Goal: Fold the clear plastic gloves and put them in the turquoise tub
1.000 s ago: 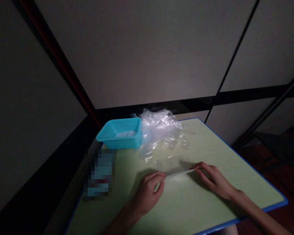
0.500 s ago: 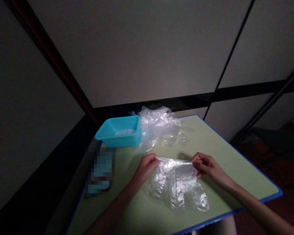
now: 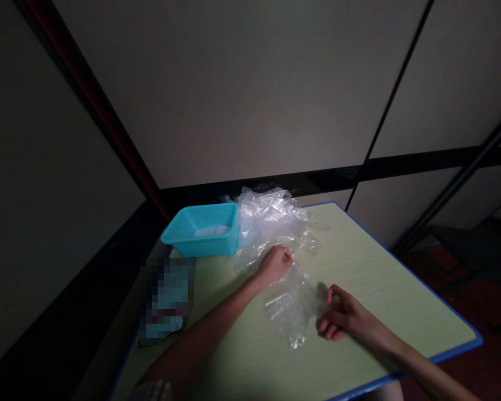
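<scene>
A clear plastic glove (image 3: 292, 303) hangs slack between my two hands above the pale green table (image 3: 384, 289). My left hand (image 3: 274, 264) is closed on one end of it, up near the heap of clear plastic gloves (image 3: 271, 220). My right hand (image 3: 343, 318) pinches the glove's other edge lower down, nearer to me. The glove's loose fingers droop onto the table between my hands.
A turquoise plastic tub (image 3: 202, 227) with something pale inside stands at the table's far left corner, beside the glove heap. A blurred flat packet (image 3: 165, 303) lies at the left edge. The table has a blue rim and dark wall panels rise behind it.
Both hands first pulled a glove taut on the table, then lifted it spread out. Now my left hand has gone forward toward the heap and my right has dropped nearer, turning the glove.
</scene>
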A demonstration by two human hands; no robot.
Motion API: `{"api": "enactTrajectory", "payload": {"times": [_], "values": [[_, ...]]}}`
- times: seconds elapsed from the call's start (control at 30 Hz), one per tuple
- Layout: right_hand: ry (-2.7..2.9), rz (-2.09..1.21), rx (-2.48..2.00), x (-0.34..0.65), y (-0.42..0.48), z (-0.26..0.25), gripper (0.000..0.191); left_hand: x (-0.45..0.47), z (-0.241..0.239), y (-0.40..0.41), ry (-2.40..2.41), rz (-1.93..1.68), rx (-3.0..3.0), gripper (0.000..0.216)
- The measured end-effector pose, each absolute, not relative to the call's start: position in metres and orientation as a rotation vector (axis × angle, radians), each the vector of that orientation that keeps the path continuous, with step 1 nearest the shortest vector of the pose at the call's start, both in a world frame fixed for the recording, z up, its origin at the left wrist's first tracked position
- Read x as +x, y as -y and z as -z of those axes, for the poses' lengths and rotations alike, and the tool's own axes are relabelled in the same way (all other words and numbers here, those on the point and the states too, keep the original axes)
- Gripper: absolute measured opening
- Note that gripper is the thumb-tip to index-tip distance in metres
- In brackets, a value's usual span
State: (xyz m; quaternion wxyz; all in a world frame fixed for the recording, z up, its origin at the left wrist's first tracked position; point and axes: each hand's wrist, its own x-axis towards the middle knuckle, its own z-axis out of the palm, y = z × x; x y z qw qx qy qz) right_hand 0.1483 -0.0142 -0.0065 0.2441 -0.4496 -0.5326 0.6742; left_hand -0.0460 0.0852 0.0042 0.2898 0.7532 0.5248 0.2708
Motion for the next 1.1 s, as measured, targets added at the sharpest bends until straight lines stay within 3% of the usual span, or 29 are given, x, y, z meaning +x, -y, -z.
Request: {"api": "enactTrajectory", "payload": {"times": [0.13, 0.27, 0.47, 0.63, 1.1], "values": [[1.736, -1.753, -1.267, 0.160, 0.018, -0.003, 0.024, -0.043, -0.015, -0.077, -1.363, -0.849, 2.123, 0.022], [2.211, -0.982, -1.318, 0.175, 0.001, -0.026, 0.009, -0.068, -0.018, -0.044, -1.342, -0.923, 2.185, 0.022], [2.736, -0.369, -0.916, 0.150, -0.036, -0.028, 0.048, -0.103, -0.005, 0.003, -1.334, -0.981, 2.319, 0.026], [2.858, -0.139, -0.870, 0.131, -0.046, 0.004, 0.064, -0.118, 0.009, 0.013, -1.314, -1.092, 2.454, 0.032], [2.720, 0.144, -1.057, 0.133, -0.031, 0.024, 0.066, -0.119, 0.011, 0.013, -1.448, -0.850, 2.526, 0.035]]}}
